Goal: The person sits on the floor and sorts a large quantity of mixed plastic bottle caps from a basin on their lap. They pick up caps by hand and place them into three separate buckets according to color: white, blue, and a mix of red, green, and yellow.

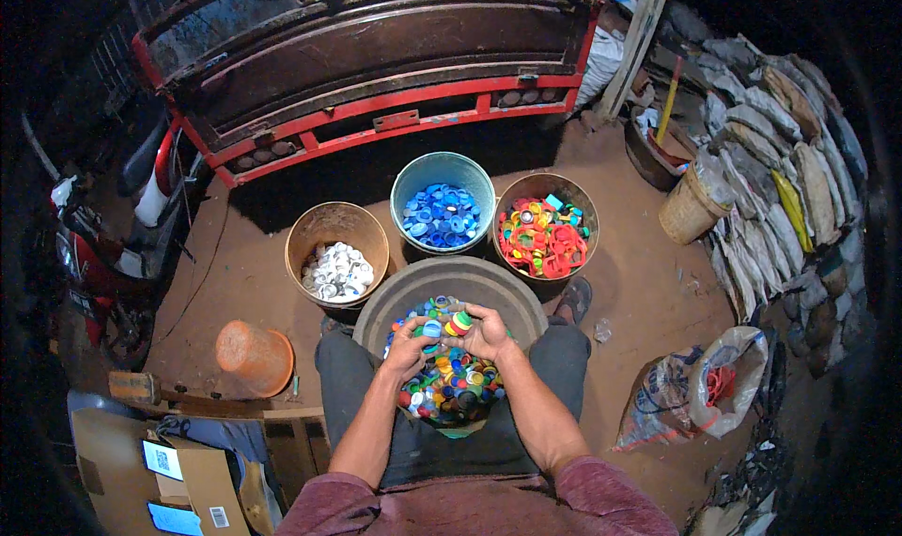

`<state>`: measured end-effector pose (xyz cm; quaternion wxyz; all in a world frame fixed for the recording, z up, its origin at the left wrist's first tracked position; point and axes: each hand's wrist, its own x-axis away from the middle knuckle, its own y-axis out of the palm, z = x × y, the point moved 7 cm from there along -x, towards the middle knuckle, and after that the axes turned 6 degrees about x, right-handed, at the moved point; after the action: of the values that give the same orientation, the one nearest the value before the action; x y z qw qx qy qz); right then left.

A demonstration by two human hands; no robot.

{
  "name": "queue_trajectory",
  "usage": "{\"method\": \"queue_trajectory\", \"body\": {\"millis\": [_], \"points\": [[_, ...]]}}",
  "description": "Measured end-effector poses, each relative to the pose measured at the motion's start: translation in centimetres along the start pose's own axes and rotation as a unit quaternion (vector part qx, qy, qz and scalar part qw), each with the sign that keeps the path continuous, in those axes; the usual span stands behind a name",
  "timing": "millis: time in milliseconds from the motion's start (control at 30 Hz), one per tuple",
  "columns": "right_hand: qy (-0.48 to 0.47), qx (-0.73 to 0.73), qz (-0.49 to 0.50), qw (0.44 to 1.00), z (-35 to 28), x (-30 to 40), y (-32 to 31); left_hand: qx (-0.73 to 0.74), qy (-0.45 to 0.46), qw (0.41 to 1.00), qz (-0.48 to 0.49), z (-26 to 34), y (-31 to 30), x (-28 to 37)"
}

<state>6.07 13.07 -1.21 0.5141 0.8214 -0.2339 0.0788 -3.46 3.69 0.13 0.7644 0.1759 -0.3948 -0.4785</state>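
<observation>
My left hand (411,346) holds a light blue bottle cap (432,329) between thumb and fingers. Just to its right, my right hand (485,332) holds several caps together, green, yellow and red (459,323). Both hands are over a wide grey tub (384,293) between my knees, with mixed colored plastic caps (458,381) heaped in it. Beyond the tub stand a brown bucket (299,240) of white caps (338,272), a pale blue-green bucket (479,176) of blue caps (442,215), and another bucket (588,205) of red, yellow and green caps and rings (542,236).
An orange bucket (246,356) lies tipped at left, near a cardboard box (211,479) and a motorbike (106,268). At right are an open sack (669,395), a beige bucket (690,201) and stacked sacks (768,155). A red-framed truck tailgate (387,64) stands ahead.
</observation>
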Motion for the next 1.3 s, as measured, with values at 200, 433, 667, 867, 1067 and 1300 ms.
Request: {"method": "queue_trajectory", "body": {"millis": [200,433,667,867,1067,1300], "points": [[0.017,0.021,0.054,0.998,0.4,0.3,-0.2,0.005,0.003,1.0,0.007,0.6,-0.1,0.3],[-0.221,-0.246,0.042,0.943,-6.2,-1.3,-4.3,0.053,-0.01,0.998,0.009,0.2,-0.5,-0.2],[-0.21,-0.079,0.117,0.967,-8.2,1.3,-6.9,0.122,-0.043,0.991,-0.027,-0.5,0.6,-1.1],[-0.061,0.381,0.02,0.922,-2.7,1.2,1.7,0.093,-0.043,0.994,-0.045,-1.4,1.4,-1.3],[-0.116,0.627,-0.004,0.77,-1.2,0.3,4.2,0.086,-0.046,0.994,-0.04,-1.2,-0.3,-1.0],[-0.18,0.622,0.001,0.762,-1.3,-0.5,3.1,0.064,-0.048,0.995,-0.059,-0.6,1.2,-0.6]]}}
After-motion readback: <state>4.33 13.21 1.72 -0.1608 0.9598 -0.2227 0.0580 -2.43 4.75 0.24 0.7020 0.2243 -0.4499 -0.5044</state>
